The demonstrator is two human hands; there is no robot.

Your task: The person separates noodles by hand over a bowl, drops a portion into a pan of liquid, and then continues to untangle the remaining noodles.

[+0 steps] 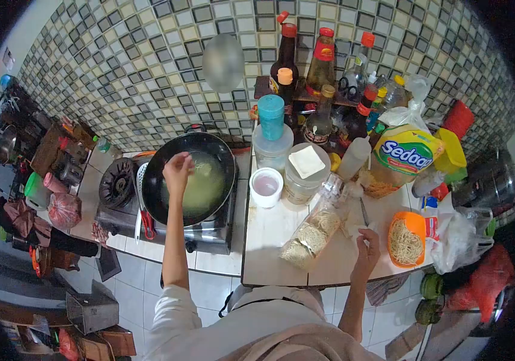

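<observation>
From the head view, here's the left hand (178, 169), right over the black wok (160, 201), wrist bent and fingers drawn in towards each other; whether they pinch anything, I can't tell. Below it, yellowish-green liquid (200, 195) lies in the wok, with a paler patch near the fingers. The wok sits on the stove (214, 231), a slotted spatula (140, 183) along its left side, red handles (147, 224) beside that, and a bare burner grate (117, 182) further left.

Over to the right hand (367, 248), above the counter's front part, fingers curled inward; what they grip, if anything, is too small to make out. A thin utensil (364, 212) lies just beyond it. To its left, pale noodles (298, 251) lie in a clear plastic bag (329, 204); to its right, more noodles (406, 242) fill an orange bowl (420, 222).

Behind the bag stands a clear tub (299, 188) with a white square (307, 161) on top, a white cup (266, 188) just left of it. The yellow Sedaap bag (406, 150) is further right, sauce bottles (321, 63) along the tiled wall (167, 72).
</observation>
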